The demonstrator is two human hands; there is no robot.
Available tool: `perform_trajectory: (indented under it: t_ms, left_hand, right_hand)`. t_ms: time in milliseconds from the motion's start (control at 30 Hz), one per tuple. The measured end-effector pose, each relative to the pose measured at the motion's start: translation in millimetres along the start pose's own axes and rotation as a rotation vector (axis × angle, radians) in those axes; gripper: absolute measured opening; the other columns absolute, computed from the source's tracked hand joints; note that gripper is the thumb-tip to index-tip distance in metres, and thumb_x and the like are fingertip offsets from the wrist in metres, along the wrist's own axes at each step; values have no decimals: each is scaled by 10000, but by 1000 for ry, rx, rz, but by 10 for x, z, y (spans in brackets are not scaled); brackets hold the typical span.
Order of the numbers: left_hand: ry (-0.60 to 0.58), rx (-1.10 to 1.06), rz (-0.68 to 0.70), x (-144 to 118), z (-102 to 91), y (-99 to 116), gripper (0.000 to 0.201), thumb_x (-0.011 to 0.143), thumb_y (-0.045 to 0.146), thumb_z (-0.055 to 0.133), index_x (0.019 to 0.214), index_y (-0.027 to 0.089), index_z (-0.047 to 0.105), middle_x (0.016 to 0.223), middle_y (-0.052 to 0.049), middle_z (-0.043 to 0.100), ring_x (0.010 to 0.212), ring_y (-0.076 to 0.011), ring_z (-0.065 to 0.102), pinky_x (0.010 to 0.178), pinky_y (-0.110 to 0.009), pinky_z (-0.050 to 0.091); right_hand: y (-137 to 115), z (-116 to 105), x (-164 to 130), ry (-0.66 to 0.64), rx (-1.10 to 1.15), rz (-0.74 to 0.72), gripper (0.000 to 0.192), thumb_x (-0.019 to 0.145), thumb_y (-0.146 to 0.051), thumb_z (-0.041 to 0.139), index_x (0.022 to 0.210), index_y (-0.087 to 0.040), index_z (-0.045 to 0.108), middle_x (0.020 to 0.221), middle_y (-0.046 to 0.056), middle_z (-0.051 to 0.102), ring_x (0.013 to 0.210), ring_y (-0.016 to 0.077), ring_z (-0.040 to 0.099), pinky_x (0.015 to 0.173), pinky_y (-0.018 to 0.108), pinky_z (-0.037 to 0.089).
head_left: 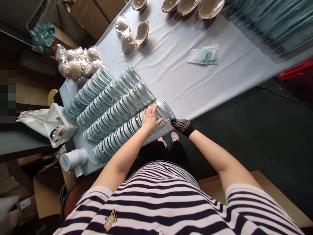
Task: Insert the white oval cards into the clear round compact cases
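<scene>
Clear packets [127,125] in rows under the flat, released left hand [149,118]; gloved right hand [181,125] clenched beside them.

Soft daylight, gentle shadows; edges bend and blur, left floor dim.

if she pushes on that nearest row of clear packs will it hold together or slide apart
The nearest row of clear packs probably slides and fans: glossy, overlapped, loose. The left hand lies flat on it; the gloved right hand is at its end. Each pack looks light and thin.
</scene>
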State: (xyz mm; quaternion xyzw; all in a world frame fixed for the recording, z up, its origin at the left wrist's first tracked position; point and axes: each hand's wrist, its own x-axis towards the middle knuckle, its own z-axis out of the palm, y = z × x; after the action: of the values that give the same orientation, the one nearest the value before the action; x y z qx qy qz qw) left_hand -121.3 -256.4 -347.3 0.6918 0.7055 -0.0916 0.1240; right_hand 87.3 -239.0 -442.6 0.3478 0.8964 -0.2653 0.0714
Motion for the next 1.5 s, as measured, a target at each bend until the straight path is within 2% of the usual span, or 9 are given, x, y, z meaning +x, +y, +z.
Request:
perform_trajectory:
  t_ms: [233, 433, 567, 733, 867, 967, 1100, 1267, 1500]
  left_hand:
    - [42, -166, 37, 11, 56, 94, 865, 877, 568, 546, 1574, 184, 207, 1622, -125, 262, 1511, -305, 192, 1221, -532, 120]
    - [379, -399, 136, -667, 69, -354, 791, 919, 581, 460, 1569, 194, 230, 1613, -129, 283, 1528, -250, 142, 1249, -463, 40]
    - [612, -576, -132, -1777, 459, -1288, 716, 922, 554, 485, 1538, 245, 292, 1550, -143, 389, 1491, -266, 266, 1241, -492, 123]
    - [1012, -890, -830, -3121, 1261, -2722, 518, 942, 394, 481, 1419, 194, 453, 1468, -180, 453, 1409, -272, 398, 1167, -485, 321]
    - [1125, -1130, -1187, -3700, 1630, -3620, 413, 870, 283, 572, 1268, 172, 575, 1334, -180, 560, 1303, -281, 503, 1129, -460, 361]
    - [1094, -1457, -1416, -3844, 1746, -4075, 469, 826, 199, 600, 1292, 179, 557, 1411, -170, 520, 1310, -271, 507, 1102, -404, 388]
    - [1030, -1777, -1551, -3817, 1848, -4465, 560, 804, 111, 576, 1355, 177, 506, 1502, -161, 453, 1374, -238, 459, 1132, -346, 345]
    - [922, -1958, -1515, -3755, 1945, -4702, 619, 797, 137, 587, 1401, 206, 474, 1452, -167, 518, 1268, -229, 568, 968, -328, 491]
    - [697, -2156, -1298, -3766, 2004, -4821, 425, 628, 237, 805, 1025, 117, 714, 888, -118, 755, 873, -247, 711, 754, -321, 554]
  right_hand:
    - [-194, 397, -299, 182, 27, 67, 462, 978, -312, 305, 1208, -242, 699, 1196, 171, 688, 1007, 299, 678, 830, 408, 510]
    - [-907, 597, -378, -64, 145, -182, 426, 882, -316, 345, 1041, -415, 729, 1058, 149, 729, 957, 283, 714, 793, 396, 561]
    - [-1891, 612, -16, -212, 148, -329, 376, 862, -292, 381, 1013, -349, 720, 1010, 124, 743, 917, 274, 725, 767, 393, 579]
    - [-3670, 575, 848, -189, 399, -531, 325, 892, -277, 427, 1078, -218, 687, 1051, 99, 743, 973, 224, 708, 889, 364, 555]
    - [-5233, 695, 1790, -124, 521, -520, 454, 868, -246, 487, 1316, -204, 548, 1282, 95, 648, 1164, 194, 625, 999, 358, 502]
    - [-5971, 954, 2379, -195, 202, -417, 681, 797, -283, 649, 1438, -196, 434, 1473, 127, 479, 1317, 250, 489, 1080, 403, 427]
    - [-6171, 1315, 2638, -348, -242, -269, 853, 738, -359, 748, 1492, -236, 370, 1596, 153, 253, 1377, 356, 355, 1041, 491, 419]
    - [-5991, 1511, 2560, -325, -384, -254, 797, 774, -326, 721, 1490, -261, 378, 1575, 133, 297, 1359, 332, 350, 1044, 444, 395]
    - [-5916, 1601, 2577, -318, -366, -247, 821, 784, -299, 704, 1517, -262, 336, 1590, 130, 287, 1376, 322, 339, 1065, 442, 365]
